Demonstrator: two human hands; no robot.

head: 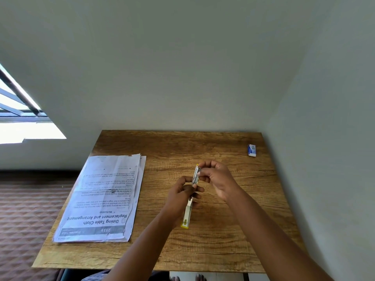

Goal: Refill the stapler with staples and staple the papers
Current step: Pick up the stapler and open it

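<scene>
A small yellow and white stapler (187,214) is swung open above the middle of the wooden table (213,250). My left hand (181,196) grips it at the hinge. Its metal staple channel (196,175) points away from me. My right hand (216,176) pinches the far end of that channel with fingertips; whether a strip of staples is between them is too small to tell. A stack of printed papers (103,199) lies flat on the left of the table. A small blue and white staple box (251,150) sits at the far right corner.
The table stands in a corner, with a pale wall behind it and another close on the right. A brown patterned surface (26,209) lies to the left of the table. A window (18,118) is at the far left.
</scene>
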